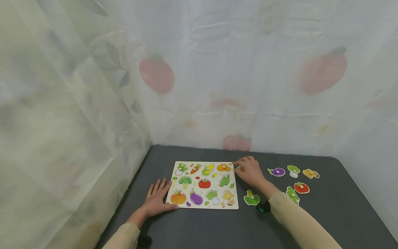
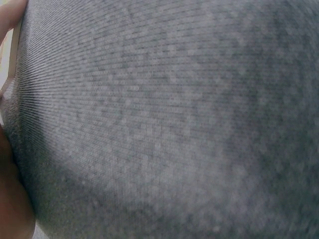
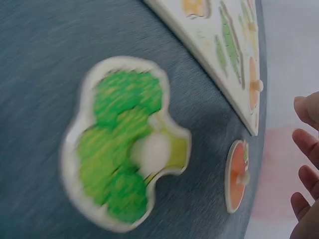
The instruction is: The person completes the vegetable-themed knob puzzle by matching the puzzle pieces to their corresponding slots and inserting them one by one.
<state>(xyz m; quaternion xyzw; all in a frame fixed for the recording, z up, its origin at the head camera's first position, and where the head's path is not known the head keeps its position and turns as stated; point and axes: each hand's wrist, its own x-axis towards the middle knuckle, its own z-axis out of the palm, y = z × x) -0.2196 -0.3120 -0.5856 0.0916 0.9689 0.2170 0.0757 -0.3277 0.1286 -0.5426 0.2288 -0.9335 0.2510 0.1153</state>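
Note:
A white vegetable puzzle board (image 1: 216, 206) lies flat on the table, printed with vegetable pictures. Along its left edge my left hand (image 1: 157, 200) rests with fingers spread and the thumb at the lower left corner. Only slivers of that hand and the board's edge show in the left wrist view. My right hand (image 1: 250, 172) is by the board's upper right corner. In the right wrist view its loosely bent fingers (image 3: 310, 144) hold nothing, apart from an orange knobbed piece (image 3: 235, 177) on the table. A broccoli piece (image 1: 251, 198) with a white knob lies beneath the right wrist.
Right of the right hand lie an eggplant piece (image 1: 276, 172), a leafy cabbage piece (image 1: 293, 171), a mushroom piece (image 1: 311, 173), a tomato piece (image 1: 301, 187) and a green vegetable piece (image 1: 292, 195). Translucent printed curtains (image 1: 199, 128) hang behind and beside the dark grey table (image 1: 199, 230).

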